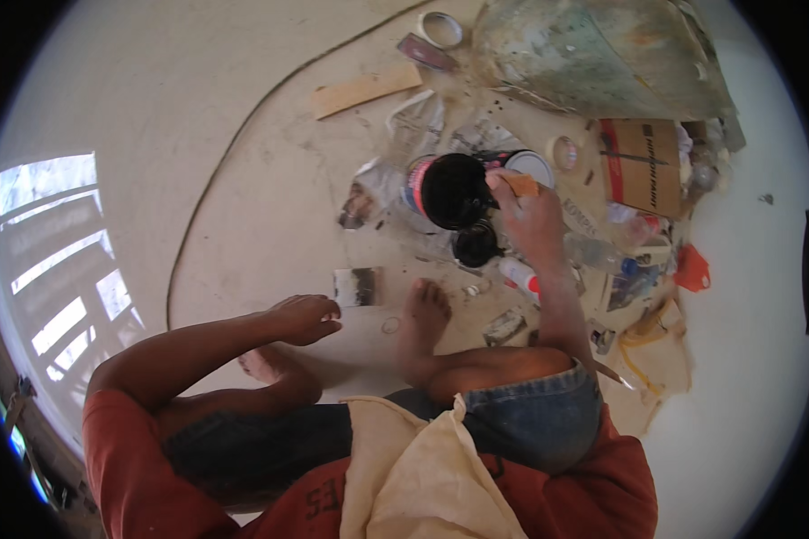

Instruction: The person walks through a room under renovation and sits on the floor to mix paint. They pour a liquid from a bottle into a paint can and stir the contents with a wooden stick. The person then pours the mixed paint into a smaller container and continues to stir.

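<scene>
My right hand (pixel 532 220) reaches over the cans, fingers closed on a flat orange-brown piece (pixel 520 185), whose kind I cannot make out. Right beside it stands a tin can (pixel 456 191), its opening coated in black, with a red and blue label on its side. A smaller black-coated container (pixel 477 243) sits just below that can. My left hand (pixel 304 320) hangs in front of my knee, fingers loosely bent and thumb apart, with nothing visible in it. Nearest to it, on the floor, lies a small square piece (pixel 358 287), part white and part black.
Another tin with a pale lid (pixel 530 167) stands behind my right hand. A white bottle with a red cap (pixel 518 273) lies near my forearm. Farther right are a cardboard box (pixel 640 166) and a clear bottle (pixel 598 255). A wooden strip (pixel 368 91) and a long cable (pixel 234 144) lie ahead.
</scene>
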The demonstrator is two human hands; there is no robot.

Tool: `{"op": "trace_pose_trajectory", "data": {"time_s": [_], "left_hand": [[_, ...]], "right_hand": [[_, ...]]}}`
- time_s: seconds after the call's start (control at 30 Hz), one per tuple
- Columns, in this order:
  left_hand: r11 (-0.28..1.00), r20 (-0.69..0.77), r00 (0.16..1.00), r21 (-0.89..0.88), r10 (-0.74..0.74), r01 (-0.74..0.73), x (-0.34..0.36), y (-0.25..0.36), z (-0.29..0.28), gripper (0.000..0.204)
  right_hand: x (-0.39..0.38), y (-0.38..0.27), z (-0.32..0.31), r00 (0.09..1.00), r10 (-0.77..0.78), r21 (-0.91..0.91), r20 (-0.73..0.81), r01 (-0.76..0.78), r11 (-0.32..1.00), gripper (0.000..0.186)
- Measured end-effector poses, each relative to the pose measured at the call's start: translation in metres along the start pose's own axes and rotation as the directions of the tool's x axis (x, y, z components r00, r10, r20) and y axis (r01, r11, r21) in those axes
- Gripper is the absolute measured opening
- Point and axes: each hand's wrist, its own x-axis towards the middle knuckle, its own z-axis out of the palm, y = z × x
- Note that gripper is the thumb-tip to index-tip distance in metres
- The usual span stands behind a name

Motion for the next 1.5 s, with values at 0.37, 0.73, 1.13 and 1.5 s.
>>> {"op": "trace_pose_trajectory", "data": {"time_s": [0.37,0.73,1.13,1.5], "left_hand": [[0.999,-0.010,1.000,-0.047,-0.025,0.024,-0.012,0.001,-0.007,0.034],[0.999,0.003,1.000,-0.041,-0.018,0.018,-0.011,-0.002,-0.006,0.035],[0.999,-0.044,0.998,-0.037,0.038,-0.039,-0.011,-0.007,-0.001,0.035],[0.956,-0.019,0.989,0.263,0.144,-0.134,0.055,-0.026,0.016,0.048]], "right_hand": [[-0.006,-0.014,0.003,0.997,0.055,0.025,0.058,-0.057,0.998,0.026],[-0.003,-0.018,0.001,0.988,0.100,-0.014,0.121,-0.099,0.995,0.028],[0.006,-0.004,0.010,0.994,0.087,0.012,0.066,-0.088,0.996,0.021],[0.008,0.090,0.030,0.911,0.012,0.088,0.412,-0.052,0.995,0.043]]}}
